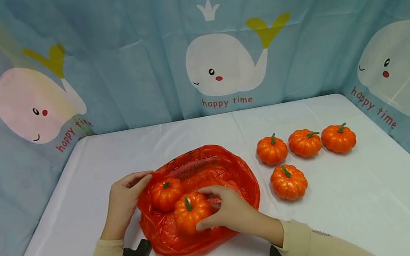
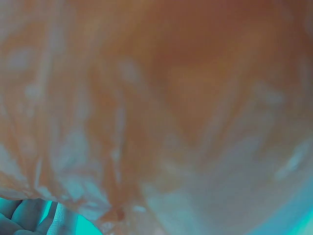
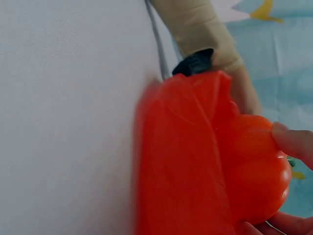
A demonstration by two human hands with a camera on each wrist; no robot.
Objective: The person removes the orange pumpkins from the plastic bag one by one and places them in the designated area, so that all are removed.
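An open red plastic bag (image 1: 245, 185) with dark print inside its far side lies spread on the table. Its left rim is pinched by my left hand (image 1: 127, 199), thumb and fingers at the edge. One small orange pumpkin (image 1: 165, 196) with a green stem sits inside, close to that hand. Over the near part of the bag my right hand (image 1: 229, 210) grips a second orange pumpkin (image 1: 192, 217) from its right side. The right wrist view shows thumb and fingers around this pumpkin (image 3: 257, 171), beside the bag's wall (image 3: 181, 166). Blurred bag film (image 2: 171, 98) fills the left wrist view.
Right of the bag, several more pumpkins stand on the white table (image 1: 351, 207): a row at the back with one pumpkin (image 1: 305, 143) in its middle, and a nearer pumpkin (image 1: 289, 182). A blue curtain (image 1: 131, 81) printed with whales hangs behind the table and along its sides.
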